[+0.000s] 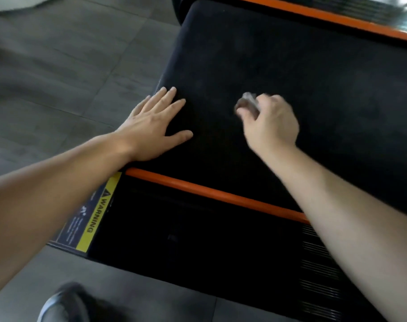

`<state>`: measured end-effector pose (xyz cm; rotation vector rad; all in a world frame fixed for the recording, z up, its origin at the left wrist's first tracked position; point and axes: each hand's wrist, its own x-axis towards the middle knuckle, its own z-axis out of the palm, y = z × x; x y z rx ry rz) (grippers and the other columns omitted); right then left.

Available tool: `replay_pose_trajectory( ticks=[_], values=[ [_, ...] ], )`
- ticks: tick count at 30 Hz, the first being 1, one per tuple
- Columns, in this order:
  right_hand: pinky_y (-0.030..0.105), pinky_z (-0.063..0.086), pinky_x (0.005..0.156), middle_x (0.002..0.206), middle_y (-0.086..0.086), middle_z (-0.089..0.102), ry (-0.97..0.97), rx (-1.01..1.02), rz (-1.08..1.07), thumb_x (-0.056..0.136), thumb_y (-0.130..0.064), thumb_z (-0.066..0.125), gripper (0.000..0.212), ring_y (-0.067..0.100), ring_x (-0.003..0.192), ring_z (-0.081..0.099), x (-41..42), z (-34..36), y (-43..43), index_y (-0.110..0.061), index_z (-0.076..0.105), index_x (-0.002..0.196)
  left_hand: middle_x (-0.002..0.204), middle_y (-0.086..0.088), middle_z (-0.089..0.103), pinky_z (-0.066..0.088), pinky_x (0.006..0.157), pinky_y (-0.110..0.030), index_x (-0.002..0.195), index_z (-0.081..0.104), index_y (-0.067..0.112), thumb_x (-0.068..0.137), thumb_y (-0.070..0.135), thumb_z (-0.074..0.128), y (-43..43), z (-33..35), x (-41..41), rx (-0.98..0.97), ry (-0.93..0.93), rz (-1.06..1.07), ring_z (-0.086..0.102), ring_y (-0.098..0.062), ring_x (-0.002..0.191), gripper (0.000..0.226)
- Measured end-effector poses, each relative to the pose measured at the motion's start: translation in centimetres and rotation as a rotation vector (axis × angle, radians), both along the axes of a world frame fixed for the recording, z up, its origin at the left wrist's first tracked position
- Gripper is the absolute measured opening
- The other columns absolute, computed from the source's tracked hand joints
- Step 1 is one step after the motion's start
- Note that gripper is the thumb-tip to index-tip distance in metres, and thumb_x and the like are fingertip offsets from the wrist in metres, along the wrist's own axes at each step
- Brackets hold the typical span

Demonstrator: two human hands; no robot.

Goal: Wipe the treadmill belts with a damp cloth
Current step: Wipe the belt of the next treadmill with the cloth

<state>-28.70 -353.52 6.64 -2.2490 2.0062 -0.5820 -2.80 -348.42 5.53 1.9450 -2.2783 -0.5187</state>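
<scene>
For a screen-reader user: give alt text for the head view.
A person's right hand grips a small crumpled cloth over a black treadmill belt, while the left hand rests flat on it. An orange rail and a yellow warning label lie nearer the camera.

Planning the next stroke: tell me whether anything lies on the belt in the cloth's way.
Toward the far orange rail nothing visible lies on the treadmill belt beyond the cloth in the grip of the right hand. To its left, the left hand rests flat on the belt and would block a stroke that way.
</scene>
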Motion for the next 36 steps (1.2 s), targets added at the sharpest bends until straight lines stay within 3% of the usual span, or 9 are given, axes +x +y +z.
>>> replay_pose_trajectory(
  ticks=[5,9,14,17,20,23,27,33,36],
  values=[
    [0.032,0.038,0.062,0.08,0.001,0.053,-0.054,0.044,0.432,0.087,-0.057,0.064,0.041,0.03,0.078,0.06,3.3,-0.6,5.2,-0.017,0.059,0.078,0.173,0.004,-0.012,0.006,0.129,-0.042,0.165,0.014,0.034,0.09,0.068,0.058,-0.2,-0.1,0.8,0.096,0.179,0.151,-0.014,-0.014,0.158,0.093],
    [0.033,0.038,0.068,0.093,0.002,0.056,0.003,0.006,0.142,0.092,-0.053,0.064,0.034,0.03,0.092,0.062,4.5,-0.2,-1.9,-0.018,0.061,0.091,0.173,0.009,-0.006,0.015,0.128,-0.041,0.165,0.007,0.034,0.095,0.06,0.061,-0.2,-0.2,2.4,0.217,0.333,0.254,0.005,-0.02,0.159,0.093],
    [0.036,0.04,0.065,0.082,0.0,0.051,-0.06,0.023,0.448,0.088,-0.054,0.066,0.038,0.028,0.081,0.058,9.3,-0.5,2.7,-0.018,0.057,0.079,0.145,0.001,0.052,0.035,0.108,-0.027,0.156,0.032,0.028,0.1,0.046,0.06,-1.5,-1.6,4.1,0.238,0.539,0.365,0.049,-0.018,0.135,0.065],
    [0.034,0.038,0.063,0.08,-0.001,0.048,-0.034,0.066,0.535,0.088,-0.05,0.069,0.037,0.028,0.08,0.057,8.8,-0.3,2.4,-0.016,0.059,0.08,0.135,0.004,0.063,0.046,0.111,-0.038,0.153,0.04,0.035,0.084,0.064,0.056,-2.3,-2.4,5.1,0.314,0.762,0.472,0.061,-0.016,0.123,0.076],
    [0.035,0.039,0.07,0.09,0.003,0.054,0.015,-0.001,0.353,0.091,-0.052,0.065,0.036,0.031,0.094,0.06,10.2,-0.4,-2.4,-0.017,0.062,0.091,0.13,0.007,0.067,0.056,0.088,-0.031,0.148,0.047,0.042,0.099,0.052,0.053,-3.2,-3.0,5.9,0.397,0.923,0.522,0.068,-0.012,0.108,0.05],
    [0.033,0.038,0.072,0.093,-0.001,0.053,-0.012,0.005,0.226,0.091,-0.053,0.064,0.037,0.028,0.097,0.06,12.1,-0.6,-3.1,-0.016,0.062,0.096,0.137,0.008,0.064,0.052,0.102,-0.034,0.151,0.043,0.044,0.1,0.052,0.052,-3.3,-3.8,6.0,0.421,0.982,0.525,0.066,-0.011,0.117,0.052],
    [0.037,0.044,0.067,0.08,-0.001,0.052,-0.029,0.071,0.566,0.087,-0.052,0.068,0.039,0.022,0.077,0.055,10.9,-0.5,1.6,-0.015,0.06,0.08,0.154,0.01,0.047,0.03,0.123,-0.034,0.162,0.026,0.033,0.107,0.046,0.042,-3.1,-4.4,5.7,0.411,0.964,0.48,0.045,-0.009,0.141,0.059],
    [0.032,0.038,0.067,0.082,-0.005,0.047,-0.022,0.06,0.462,0.089,-0.054,0.065,0.033,0.017,0.078,0.05,11.6,-0.1,0.2,-0.025,0.051,0.078,0.163,0.007,0.035,0.02,0.123,-0.026,0.165,0.015,0.029,0.107,0.051,0.041,-2.8,-3.6,5.1,0.383,0.867,0.465,0.031,-0.009,0.15,0.068],
    [0.035,0.04,0.063,0.078,-0.005,0.048,-0.03,0.075,0.696,0.087,-0.058,0.06,0.042,0.017,0.073,0.051,10.0,-0.1,2.6,-0.017,0.058,0.077,0.164,0.003,0.035,0.019,0.124,-0.029,0.165,0.016,0.029,0.108,0.052,0.038,-2.7,-3.1,4.8,0.35,0.796,0.468,0.031,-0.014,0.151,0.066]
  ],
)
